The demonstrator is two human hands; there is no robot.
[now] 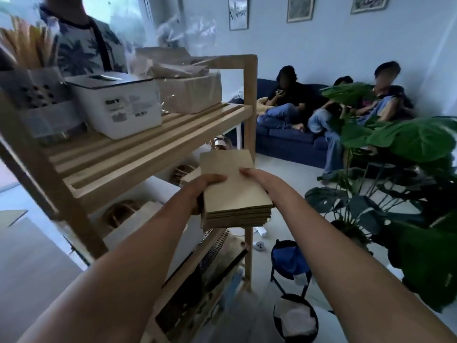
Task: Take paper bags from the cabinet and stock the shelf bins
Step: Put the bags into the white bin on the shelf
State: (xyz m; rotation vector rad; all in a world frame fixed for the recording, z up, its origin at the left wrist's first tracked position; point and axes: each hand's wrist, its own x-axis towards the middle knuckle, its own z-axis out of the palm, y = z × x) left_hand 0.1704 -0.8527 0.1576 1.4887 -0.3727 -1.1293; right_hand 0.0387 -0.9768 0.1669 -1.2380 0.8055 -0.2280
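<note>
Holding a stack of paper bags (235, 191) in both hands, I grip its left edge with my left hand (210, 184), right hand (252, 175) pinching the top, just beside the wooden shelf (158, 144).

Open air right of the wooden shelf (158, 142), toward the plant (408, 144); its upright post (249, 100) stands just behind the bag stack (235, 191), lower tier looks crammed, blurry.
</note>
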